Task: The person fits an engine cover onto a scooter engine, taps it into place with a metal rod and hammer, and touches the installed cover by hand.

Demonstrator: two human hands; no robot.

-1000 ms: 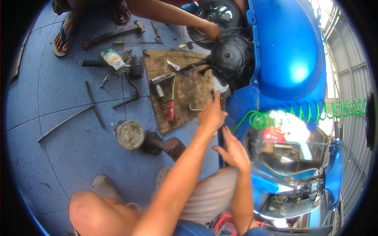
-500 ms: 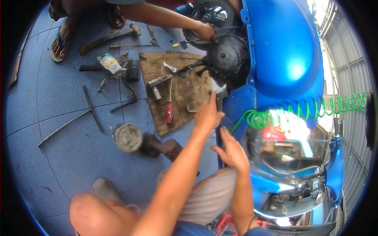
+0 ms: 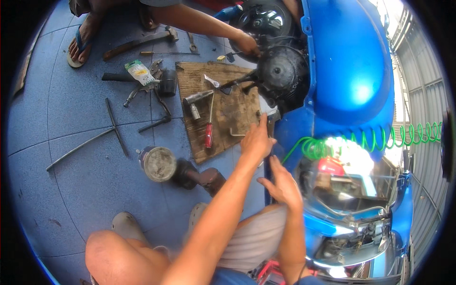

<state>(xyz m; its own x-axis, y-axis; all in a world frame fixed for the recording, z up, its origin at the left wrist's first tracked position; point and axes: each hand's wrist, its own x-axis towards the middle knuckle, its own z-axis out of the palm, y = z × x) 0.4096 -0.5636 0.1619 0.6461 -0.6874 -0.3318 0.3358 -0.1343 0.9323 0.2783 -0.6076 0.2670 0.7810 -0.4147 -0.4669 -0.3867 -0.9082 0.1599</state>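
My left hand (image 3: 257, 142) reaches forward with its index finger stretched out, the tip beside a dark metal part at the lower edge of the scooter's blue body (image 3: 346, 61); no held object shows in it. Lower and to the right, my right hand (image 3: 284, 185) is held with fingers extended and thumb apart, empty, near the same blue panel. Ahead of both hands is a round black engine cover (image 3: 280, 70). Another person's hand (image 3: 247, 43) touches the part behind that cover. An L-shaped hex key (image 3: 237, 134) lies on cardboard just left of my left hand.
The cardboard sheet (image 3: 228, 111) bears a red-handled screwdriver (image 3: 208, 135) and sockets. A hammer (image 3: 142, 44), a black mallet (image 3: 167, 83), locking pliers (image 3: 142, 85), a T-shaped bar (image 3: 114, 127) and a round tin (image 3: 159, 164) stand or lie on blue tiles. A green coiled hose (image 3: 351, 137) crosses at right.
The whole view has shifted slightly, so the engine, tools and blue body appear a little further right. Both my hands keep nearly the same pose and place.
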